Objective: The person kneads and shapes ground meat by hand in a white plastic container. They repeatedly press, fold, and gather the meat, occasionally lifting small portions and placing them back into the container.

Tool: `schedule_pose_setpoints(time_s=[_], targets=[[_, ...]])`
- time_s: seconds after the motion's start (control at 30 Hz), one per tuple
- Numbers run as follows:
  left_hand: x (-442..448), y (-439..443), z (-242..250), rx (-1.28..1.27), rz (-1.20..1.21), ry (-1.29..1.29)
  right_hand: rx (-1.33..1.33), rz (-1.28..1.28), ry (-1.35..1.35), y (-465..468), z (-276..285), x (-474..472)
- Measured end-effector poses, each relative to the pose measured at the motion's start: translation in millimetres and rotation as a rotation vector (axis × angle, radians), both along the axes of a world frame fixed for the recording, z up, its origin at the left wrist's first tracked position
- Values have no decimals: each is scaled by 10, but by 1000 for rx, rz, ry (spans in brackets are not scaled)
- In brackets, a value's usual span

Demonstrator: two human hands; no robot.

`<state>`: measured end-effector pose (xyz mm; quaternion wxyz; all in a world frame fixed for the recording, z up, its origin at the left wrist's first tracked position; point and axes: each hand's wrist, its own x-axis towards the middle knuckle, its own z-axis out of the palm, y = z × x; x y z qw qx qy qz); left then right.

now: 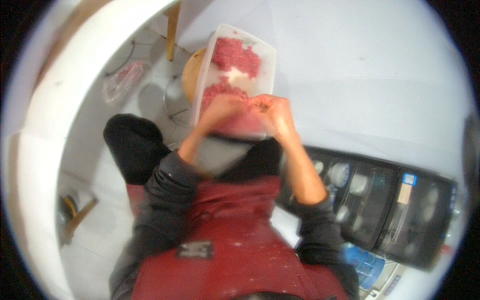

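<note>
A white translucent plastic tub (270, 63) stands before me, holding chopped or minced raw red meat (236, 56). The meat lies in a far heap and a near heap, with a pale patch (237, 77) between them. My left hand (225, 108) is over the near heap, blurred, its fingers pointing to the right. My right hand (275, 112) comes in over the tub's right side, its fingers bent and drawn together. The fingertips of both hands nearly meet above the meat. Blur hides whether either holds a piece.
A round wooden stool seat (193, 77) shows beside and partly under the tub. A plastic bag (123, 80) with reddish contents lies on the tiled floor at left. To the right stand a dark glass-fronted cabinet (375, 202) with dishes and a blue water bottle (363, 266).
</note>
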<state>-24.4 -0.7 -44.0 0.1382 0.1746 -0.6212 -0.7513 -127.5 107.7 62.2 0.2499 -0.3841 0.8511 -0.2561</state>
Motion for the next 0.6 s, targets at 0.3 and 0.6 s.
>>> schedule_pose_setpoints(time_s=[0.3,0.6], targets=[[14,4,13,68,-2,35,-14,-98,-36,-24,38,61],[61,-44,125,233,11,22,-226,-274,-563,57,8,-177]])
